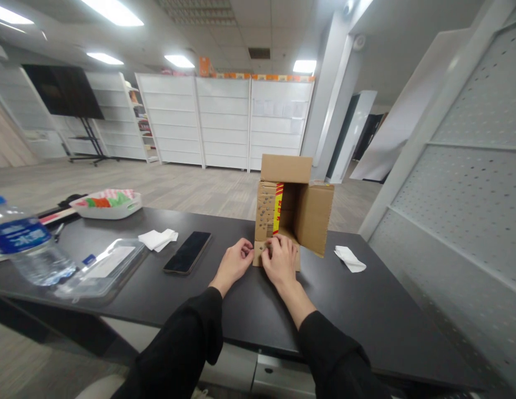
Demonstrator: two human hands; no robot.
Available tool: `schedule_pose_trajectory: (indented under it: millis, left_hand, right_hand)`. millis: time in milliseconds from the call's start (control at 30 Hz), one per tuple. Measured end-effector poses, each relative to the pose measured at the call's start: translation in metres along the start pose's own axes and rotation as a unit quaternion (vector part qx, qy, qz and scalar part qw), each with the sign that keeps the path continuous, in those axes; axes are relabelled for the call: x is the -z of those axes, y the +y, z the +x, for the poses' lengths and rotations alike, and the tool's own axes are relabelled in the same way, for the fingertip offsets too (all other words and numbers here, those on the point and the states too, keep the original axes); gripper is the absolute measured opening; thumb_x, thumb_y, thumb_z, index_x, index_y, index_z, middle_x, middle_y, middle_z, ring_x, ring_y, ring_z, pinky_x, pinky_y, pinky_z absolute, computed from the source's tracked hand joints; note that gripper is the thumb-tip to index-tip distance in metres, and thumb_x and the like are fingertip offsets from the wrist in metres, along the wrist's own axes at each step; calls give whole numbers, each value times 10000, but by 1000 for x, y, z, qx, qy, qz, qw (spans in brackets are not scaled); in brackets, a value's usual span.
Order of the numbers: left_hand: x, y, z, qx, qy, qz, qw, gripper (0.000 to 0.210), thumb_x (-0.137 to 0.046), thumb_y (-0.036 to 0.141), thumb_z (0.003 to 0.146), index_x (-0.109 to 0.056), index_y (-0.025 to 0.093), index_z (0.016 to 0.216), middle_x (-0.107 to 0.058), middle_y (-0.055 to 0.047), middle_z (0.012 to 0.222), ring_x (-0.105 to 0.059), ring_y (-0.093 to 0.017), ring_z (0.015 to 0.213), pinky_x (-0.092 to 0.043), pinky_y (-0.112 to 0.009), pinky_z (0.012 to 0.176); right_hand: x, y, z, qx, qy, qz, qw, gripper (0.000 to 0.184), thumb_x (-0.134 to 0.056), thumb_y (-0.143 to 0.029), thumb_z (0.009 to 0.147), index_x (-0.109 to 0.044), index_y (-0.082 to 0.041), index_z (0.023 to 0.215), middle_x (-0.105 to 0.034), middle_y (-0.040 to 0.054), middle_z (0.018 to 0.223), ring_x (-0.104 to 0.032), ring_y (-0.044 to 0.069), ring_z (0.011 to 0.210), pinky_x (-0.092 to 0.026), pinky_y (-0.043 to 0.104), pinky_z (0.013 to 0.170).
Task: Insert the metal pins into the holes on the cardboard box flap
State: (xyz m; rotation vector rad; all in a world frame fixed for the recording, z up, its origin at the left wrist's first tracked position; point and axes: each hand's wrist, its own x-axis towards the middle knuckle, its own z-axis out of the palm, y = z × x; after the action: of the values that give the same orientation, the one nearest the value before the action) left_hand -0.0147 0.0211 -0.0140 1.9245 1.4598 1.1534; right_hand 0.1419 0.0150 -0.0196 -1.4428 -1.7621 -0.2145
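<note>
A brown cardboard box (264, 208) stands on the dark table with its opening towards me. Flaps stick out at its top and right, and a lower flap hangs at the front. Dark round spots dot its left side, beside a yellow and red strip. My right hand (281, 259) is bent over the lower flap, thumb and fingers closed against it. At the flap's left edge, my left hand (236, 260) has its fingertips pinched together; whatever they may hold is too small to make out.
Left of my hands lie a black phone (188, 252), a crumpled tissue (158, 239) and a clear plastic case (106, 269). Further left are a water bottle (27, 244) and a white basket (108, 211) of colourful items. Another tissue (350, 259) lies right; a perforated panel (469, 188) borders that side.
</note>
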Motion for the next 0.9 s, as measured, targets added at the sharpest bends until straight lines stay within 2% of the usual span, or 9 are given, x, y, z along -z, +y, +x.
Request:
schedule_pose_trajectory:
  millis: [900]
  left_hand:
    - [-2, -3, 0, -27, -20, 9, 999, 131, -546, 277, 826, -595, 209, 927, -659, 6, 771, -556, -115, 640, -440, -235, 632]
  right_hand:
    - [-3, -4, -1, -14, -17, -9, 1000, 74, -554, -186, 818, -599, -199, 875, -609, 114, 1082, -478, 297, 1044, -328, 444, 893]
